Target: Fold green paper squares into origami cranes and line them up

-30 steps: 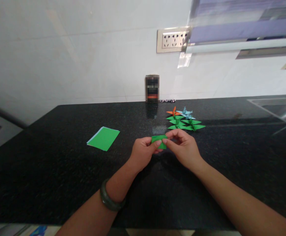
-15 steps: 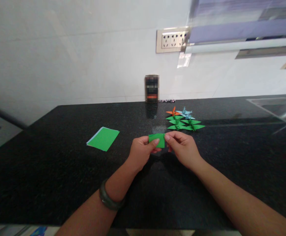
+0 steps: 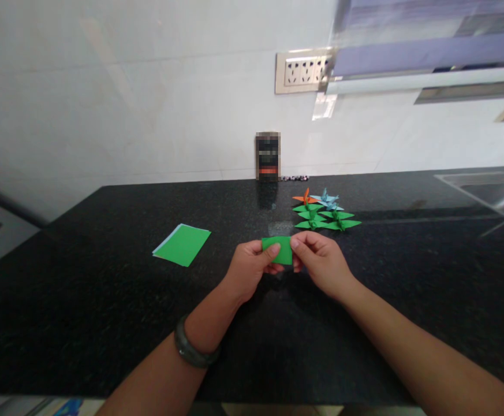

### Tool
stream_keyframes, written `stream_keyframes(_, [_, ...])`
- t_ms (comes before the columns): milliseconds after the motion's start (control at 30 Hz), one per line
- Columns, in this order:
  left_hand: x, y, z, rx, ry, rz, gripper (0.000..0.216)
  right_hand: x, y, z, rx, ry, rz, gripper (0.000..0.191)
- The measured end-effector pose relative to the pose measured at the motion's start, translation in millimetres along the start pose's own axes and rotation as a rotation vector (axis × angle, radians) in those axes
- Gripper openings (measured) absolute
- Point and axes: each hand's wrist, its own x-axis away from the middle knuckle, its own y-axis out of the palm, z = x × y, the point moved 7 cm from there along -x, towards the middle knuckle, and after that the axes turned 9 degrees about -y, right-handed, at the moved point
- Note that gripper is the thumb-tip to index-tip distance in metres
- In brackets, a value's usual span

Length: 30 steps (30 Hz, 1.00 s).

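Between both hands, a little above the dark counter, is a small folded sheet of green paper point(image 3: 284, 251). My left hand point(image 3: 252, 263) pinches its left side, thumb lying on the front face and fingers behind. At its upper right edge, the thumb and fingertips of my right hand point(image 3: 321, 260) are closed on the paper. Just beyond my right hand sit several folded paper cranes, among them a green crane point(image 3: 342, 224), an orange crane point(image 3: 306, 198) and a light blue crane point(image 3: 325, 197). A stack of square paper point(image 3: 185, 245), green on top, lies to the left.
The black speckled counter point(image 3: 117, 300) meets a white tiled wall. Against that wall stands a phone-like dark object point(image 3: 268, 157), its face blurred, with a beaded strap point(image 3: 295, 178) beside it. A sink edge point(image 3: 481, 199) shows at the right, and a socket panel point(image 3: 301, 72) is above.
The green paper shows slightly more of its face, its lower edge now a little further down. Both hands keep nearly the same place and grip.
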Motion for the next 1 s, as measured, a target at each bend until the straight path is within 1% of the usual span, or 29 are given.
stream_keyframes(267, [1.7, -2.0, 3.5, -0.051, -0.001, 0.057, 0.026, 0.4, 1.3, -1.5, 0.04, -0.014, -0.004, 0.025])
stream_keyframes(433, [3.4, -2.3, 8.6, -0.06, 0.039, 0.108, 0.025, 0.4, 2.1, -3.6, 0.031, -0.053, -0.011, 0.024])
stream_keyframes(633, [3.3, -5.3, 9.7, -0.051, 0.098, 0.153, 0.021, 2.0, -2.0, -6.6, 0.007, -0.097, 0.095, 0.018])
stream_keyframes(800, [1.4, -6.9, 8.3, -0.107, 0.136, 0.159, 0.019, 2.7, -4.3, -7.3, 0.156, -0.133, 0.105, 0.015])
stream_keyframes(1000, [0.8, -4.2, 7.1, -0.098, 0.133, 0.133, 0.02, 2.7, -4.8, -5.0, 0.186, -0.111, 0.109, 0.013])
